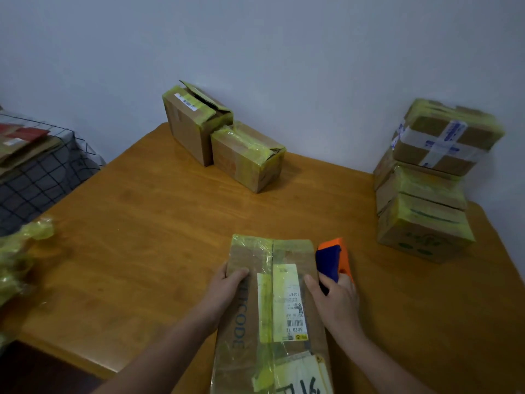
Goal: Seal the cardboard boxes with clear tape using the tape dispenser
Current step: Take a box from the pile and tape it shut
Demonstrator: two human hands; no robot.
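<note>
A long cardboard box [250, 317] with yellowish tape and a white shipping label lies lengthwise on the wooden table [159, 223], near its front edge. My left hand [228, 285] grips the box's left top edge, fingers curled over it. My right hand [335, 300] rests against the box's right side and holds an orange and blue tape dispenser [332, 260], which sits beside the box's far right corner.
Two taped boxes [224, 137] stand at the back against the wall, one with a loose flap. A stack of taped boxes [426, 189] fills the right side. Crumpled yellow tape [20, 257] lies at the left edge. A checked cloth [37, 177] covers furniture further left.
</note>
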